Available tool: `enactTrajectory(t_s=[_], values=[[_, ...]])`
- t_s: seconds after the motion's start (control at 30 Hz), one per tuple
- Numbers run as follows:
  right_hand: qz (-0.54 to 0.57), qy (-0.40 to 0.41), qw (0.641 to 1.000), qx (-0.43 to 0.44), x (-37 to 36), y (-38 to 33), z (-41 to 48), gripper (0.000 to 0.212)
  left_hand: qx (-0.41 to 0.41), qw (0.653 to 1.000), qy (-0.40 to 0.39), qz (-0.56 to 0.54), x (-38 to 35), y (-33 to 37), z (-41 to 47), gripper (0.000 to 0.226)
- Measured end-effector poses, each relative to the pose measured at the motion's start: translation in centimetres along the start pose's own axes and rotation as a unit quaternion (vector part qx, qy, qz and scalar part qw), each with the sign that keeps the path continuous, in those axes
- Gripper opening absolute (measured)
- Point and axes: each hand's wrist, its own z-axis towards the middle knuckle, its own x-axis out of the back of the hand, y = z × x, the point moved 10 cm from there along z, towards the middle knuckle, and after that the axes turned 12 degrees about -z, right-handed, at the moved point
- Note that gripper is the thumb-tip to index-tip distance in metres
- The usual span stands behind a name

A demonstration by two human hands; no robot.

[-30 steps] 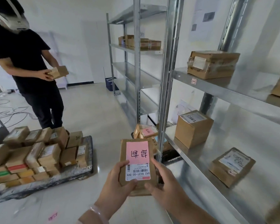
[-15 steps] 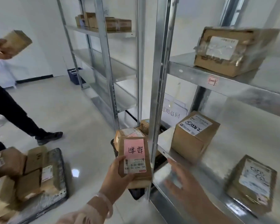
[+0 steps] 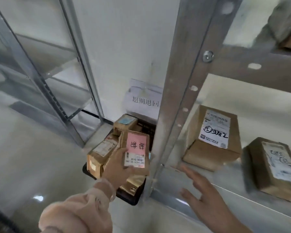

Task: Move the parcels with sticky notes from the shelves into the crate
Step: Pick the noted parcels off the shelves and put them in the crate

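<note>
1. Compared with half a second back, our view has swung in low toward the metal shelf. The other person and the cart of boxes have dropped out of sight.
2. The black crate now sits mid-frame on the floor, just left of the shelf post, with a few brown packages piled inside.
3. Two labelled boxes sit on the shelf where they were.
4. Our parcel has come down right over the crate. We can't tell if it's touching the pile yet.
5. Our left hand grips the parcel, thumb across its barcode label.
6. Our right hand is off it, fingers spread wide, holding nothing, at the shelf's front edge.
7. The pink sticky note faces us.
</note>
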Motion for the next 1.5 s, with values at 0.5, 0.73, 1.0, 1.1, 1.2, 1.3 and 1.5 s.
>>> enactTrajectory(t_s=[0.5, 0.73, 1.0, 1.1, 1.2, 1.3, 1.5], values=[[-0.116, 0.018, 0.988, -0.102, -0.4, 2.6, -2.0, 0.053, -0.008, 0.951, -0.108, 0.289, -3.8, -3.1, 3.7, 0.081], [-0.17, 0.061, 0.978, -0.105, 3.1, 3.5, -6.0, 0.064, -0.187, 0.933, -0.044, 0.305, -5.0, 4.3, -3.5, 0.058], [-0.254, 0.154, 0.95, -0.097, 12.0, 5.0, -16.3, 0.073, -0.408, 0.866, -0.084, 0.277, -17.0, 18.9, -19.3, 0.059], [-0.287, 0.202, 0.928, -0.127, 17.0, 6.7, -22.2, 0.076, -0.473, 0.834, -0.087, 0.269, -22.6, 25.3, -25.1, 0.062], [-0.316, 0.233, 0.906, -0.156, 21.8, 9.0, -28.9, 0.077, -0.516, 0.812, -0.107, 0.252, -28.8, 30.1, -31.2, 0.062], [-0.354, 0.259, 0.878, -0.189, 26.4, 11.9, -35.7, 0.083, -0.556, 0.786, -0.127, 0.239, -35.2, 33.8, -37.4, 0.059], [-0.377, 0.303, 0.829, -0.28, 33.9, 17.7, -48.4, 0.086, -0.603, 0.751, -0.181, 0.2, -46.4, 38.5, -47.9, 0.062]])
